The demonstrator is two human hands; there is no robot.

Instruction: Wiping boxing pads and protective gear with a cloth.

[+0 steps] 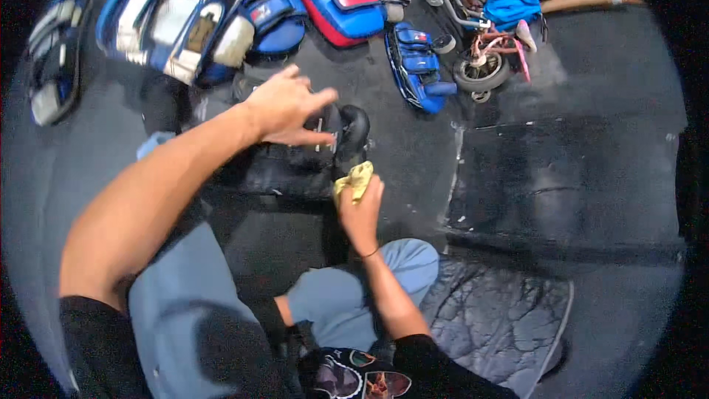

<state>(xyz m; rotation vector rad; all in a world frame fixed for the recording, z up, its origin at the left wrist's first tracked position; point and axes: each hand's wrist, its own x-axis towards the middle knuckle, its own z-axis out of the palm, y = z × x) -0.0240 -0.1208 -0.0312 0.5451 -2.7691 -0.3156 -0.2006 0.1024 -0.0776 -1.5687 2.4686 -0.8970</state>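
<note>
In front of my folded legs lies a black padded piece of training gear (284,171), glossy, with a rounded roll at its right end. My left hand (292,107) is over its upper part, fingers spread and holding nothing; whether it touches the surface I cannot tell. A crumpled yellow cloth (357,180) is gripped in my right hand (360,210), close to the black piece's lower right end. My left forearm and hand hide part of the black piece.
Blue-and-white strike pads (173,21), a large blue-and-red pad (336,0) and a smaller blue pad (416,66) lie beyond on the dark mat. A small pink bike (487,59) is at the far right. A quilted dark mat (502,310) lies beside my right knee.
</note>
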